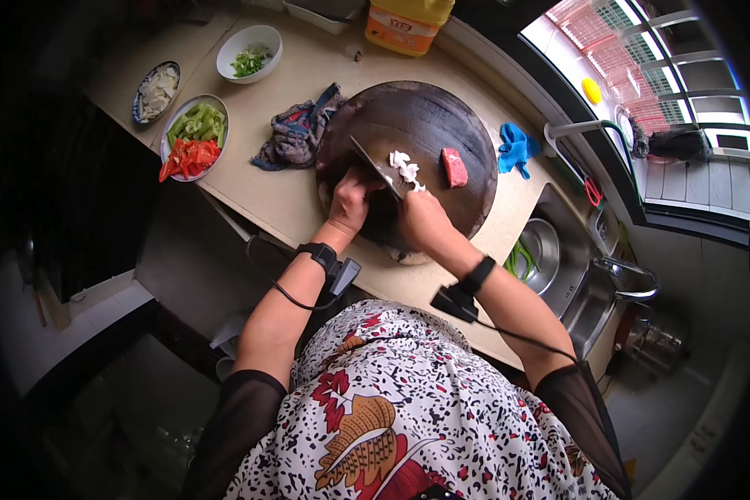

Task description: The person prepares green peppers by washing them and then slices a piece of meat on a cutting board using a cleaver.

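A thick round wooden chopping block stands on the counter in front of me. My right hand grips the handle of a kitchen cleaver, its blade slanting up and left over the block. Close against the blade's left side, my left hand rests with curled fingers; whatever lies under them is hidden. Several small white cut pieces lie to the right of the blade, their kind unclear. Farther right on the block is a chunk of raw red meat.
Left of the block lies a crumpled dark cloth; right of it, a blue cloth. Plates of cut red and green peppers and white slices sit left, near a bowl of chopped greens. A steel sink is at right.
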`<state>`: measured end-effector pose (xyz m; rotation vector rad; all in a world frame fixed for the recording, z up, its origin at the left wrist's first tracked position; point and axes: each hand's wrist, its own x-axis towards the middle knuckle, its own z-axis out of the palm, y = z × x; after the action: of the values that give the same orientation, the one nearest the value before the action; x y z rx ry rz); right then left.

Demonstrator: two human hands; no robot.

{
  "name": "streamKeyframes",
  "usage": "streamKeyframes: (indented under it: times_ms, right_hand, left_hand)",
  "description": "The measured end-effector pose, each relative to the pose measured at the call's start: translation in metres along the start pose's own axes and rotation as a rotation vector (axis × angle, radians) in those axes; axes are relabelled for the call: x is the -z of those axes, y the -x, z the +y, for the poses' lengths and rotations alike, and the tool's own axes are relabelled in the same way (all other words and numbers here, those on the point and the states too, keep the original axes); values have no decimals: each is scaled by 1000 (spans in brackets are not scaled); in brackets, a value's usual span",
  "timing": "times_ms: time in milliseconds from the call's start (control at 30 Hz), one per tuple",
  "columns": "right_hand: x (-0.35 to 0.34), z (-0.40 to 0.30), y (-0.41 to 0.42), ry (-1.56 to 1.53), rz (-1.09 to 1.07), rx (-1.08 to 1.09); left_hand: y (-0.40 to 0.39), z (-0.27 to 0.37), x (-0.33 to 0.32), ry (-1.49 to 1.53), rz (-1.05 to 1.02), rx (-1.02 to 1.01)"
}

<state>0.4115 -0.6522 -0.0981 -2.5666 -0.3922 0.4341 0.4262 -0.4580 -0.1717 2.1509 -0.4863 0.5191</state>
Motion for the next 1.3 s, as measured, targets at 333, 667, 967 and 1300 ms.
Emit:
streamKeyframes:
  times_ms: [333,667,967,1300]
  right_hand:
    - [14,33,37,-138,-3,-1]
    - [13,19,53,-77,26,-118]
    - [-15,12,3,-17,73,-92]
    - [6,29,29,-135,30,-124]
  left_hand:
    - [-8,11,-13,6,65,-17]
    - [-11,6,3,-47,-6,-48]
    - [-11,14,-22,41,47,-27]
    - [-16,17,-13,8,52,-49]
